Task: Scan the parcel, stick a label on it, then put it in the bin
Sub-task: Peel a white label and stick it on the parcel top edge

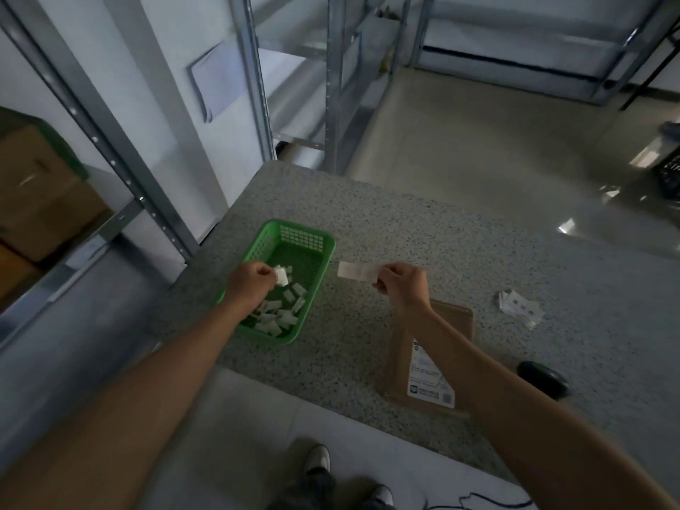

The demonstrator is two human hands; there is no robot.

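Observation:
A flat brown parcel lies on the speckled table, partly under my right forearm, with a white printed shipping slip on its near end. My right hand pinches a white label strip that sticks out to the left, above the table. My left hand is over a green plastic basket and pinches a small white scrap of paper. Several similar white scraps lie in the basket.
A black handheld scanner rests on the table at the right, behind my right arm. A small pile of white labels lies farther right. Metal shelving stands at the left with cardboard boxes. A dark crate sits on the floor far right.

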